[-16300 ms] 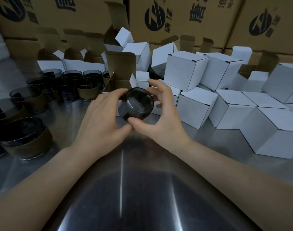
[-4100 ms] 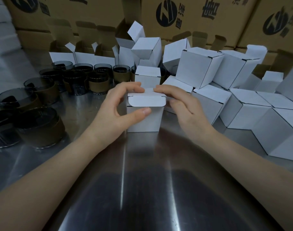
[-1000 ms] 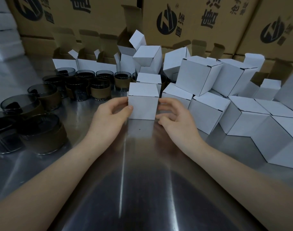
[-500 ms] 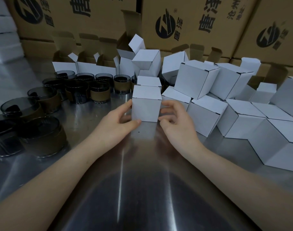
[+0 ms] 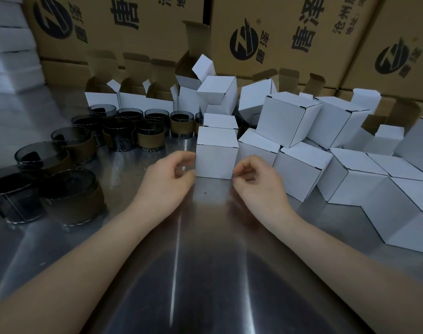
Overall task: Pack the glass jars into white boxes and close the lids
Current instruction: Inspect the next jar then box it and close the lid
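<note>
left hand (image 5: 172,175), right hand (image 5: 255,178) drawn back off box (image 5: 216,154) | box closed, upright

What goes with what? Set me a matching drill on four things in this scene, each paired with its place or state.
1. front centre white box
2. glass jars
3. open boxes
4. brown cartons

A. stacked behind, black logos
B. table's left side, brown sleeves
C. lid closed, upright
D. back-left row, flaps up

Pairs: 1-C, 2-B, 3-D, 4-A
</note>
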`<control>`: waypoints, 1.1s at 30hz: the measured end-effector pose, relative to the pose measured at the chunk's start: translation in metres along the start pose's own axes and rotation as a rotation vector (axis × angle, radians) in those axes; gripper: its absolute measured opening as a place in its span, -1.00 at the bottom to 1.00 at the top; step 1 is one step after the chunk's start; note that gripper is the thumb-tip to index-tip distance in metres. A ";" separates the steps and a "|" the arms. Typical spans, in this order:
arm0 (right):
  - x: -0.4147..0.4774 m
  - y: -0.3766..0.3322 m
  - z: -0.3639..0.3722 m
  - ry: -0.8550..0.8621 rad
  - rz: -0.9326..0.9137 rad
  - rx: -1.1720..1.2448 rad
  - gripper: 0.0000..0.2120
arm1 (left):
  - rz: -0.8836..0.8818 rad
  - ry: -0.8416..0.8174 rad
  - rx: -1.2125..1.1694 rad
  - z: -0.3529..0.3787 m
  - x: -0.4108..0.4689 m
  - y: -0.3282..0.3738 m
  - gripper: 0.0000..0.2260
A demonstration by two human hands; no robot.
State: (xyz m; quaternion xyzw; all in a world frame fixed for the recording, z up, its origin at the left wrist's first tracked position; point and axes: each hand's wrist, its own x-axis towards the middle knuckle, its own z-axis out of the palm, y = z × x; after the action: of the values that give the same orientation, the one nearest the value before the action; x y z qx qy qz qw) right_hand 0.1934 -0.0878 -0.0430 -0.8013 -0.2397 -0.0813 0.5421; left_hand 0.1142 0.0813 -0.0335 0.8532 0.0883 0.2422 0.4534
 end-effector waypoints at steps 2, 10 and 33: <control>0.000 0.000 0.000 -0.012 -0.012 -0.009 -0.65 | 0.017 0.073 0.117 -0.003 0.000 0.000 -0.74; -0.001 -0.003 -0.001 -0.059 -0.048 -0.068 -0.63 | -0.027 0.229 0.481 -0.020 0.015 -0.002 -0.59; -0.004 -0.007 -0.003 -0.107 -0.028 -0.019 -0.67 | -0.165 0.297 0.499 -0.021 0.046 -0.016 -0.66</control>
State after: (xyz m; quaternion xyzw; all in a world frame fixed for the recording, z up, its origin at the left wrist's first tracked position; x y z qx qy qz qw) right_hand 0.1868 -0.0899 -0.0381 -0.8061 -0.2787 -0.0478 0.5198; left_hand 0.1452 0.1229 -0.0211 0.8835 0.2795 0.2976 0.2297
